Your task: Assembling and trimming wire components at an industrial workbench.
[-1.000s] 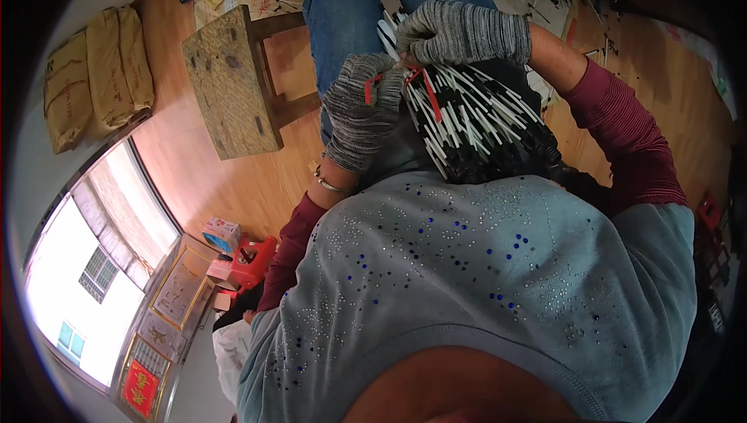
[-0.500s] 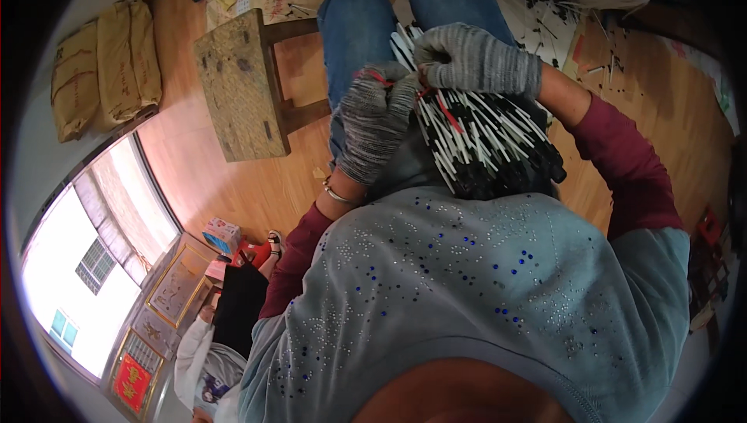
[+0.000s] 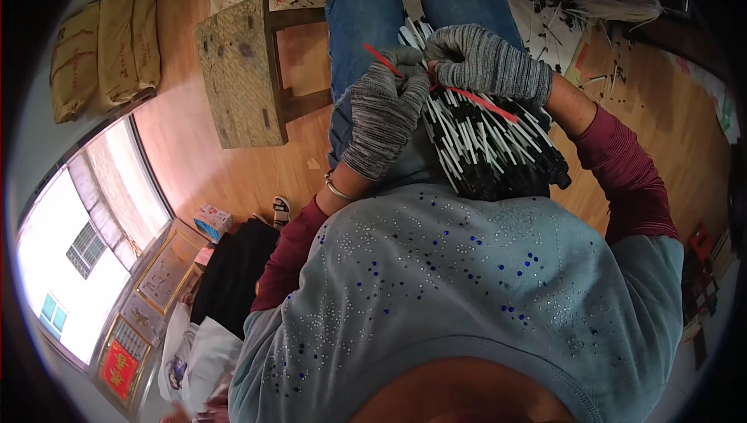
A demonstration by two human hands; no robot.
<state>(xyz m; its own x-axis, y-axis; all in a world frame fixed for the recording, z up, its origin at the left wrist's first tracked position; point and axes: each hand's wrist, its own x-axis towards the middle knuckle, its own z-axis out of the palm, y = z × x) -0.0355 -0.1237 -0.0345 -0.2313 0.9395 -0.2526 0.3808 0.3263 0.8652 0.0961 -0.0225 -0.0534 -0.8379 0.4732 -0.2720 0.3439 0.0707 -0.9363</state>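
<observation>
A thick bundle of thin black and white sticks with dark, knobby ends lies across my lap, fanned toward my body. Around its narrower part runs a red strip, one end lying over the sticks and the other poking up past my left fingers. My left hand, in a grey knitted glove, is closed in a pinch on the strip at the bundle's left side. Gloved the same way, my right hand has its fingers curled on the strip from the other side. The crossing of the strip is partly hidden between my fingertips.
A worn wooden stool stands left of my knees. Brown wrapped packages are at the far left. Loose dark pieces lie on a pale sheet beyond my right knee. Another person in black and white is at lower left.
The red strip's ends now stick out longer, one to the upper left and one to the right over the sticks. The person at lower left has shifted. My view has moved slightly.
</observation>
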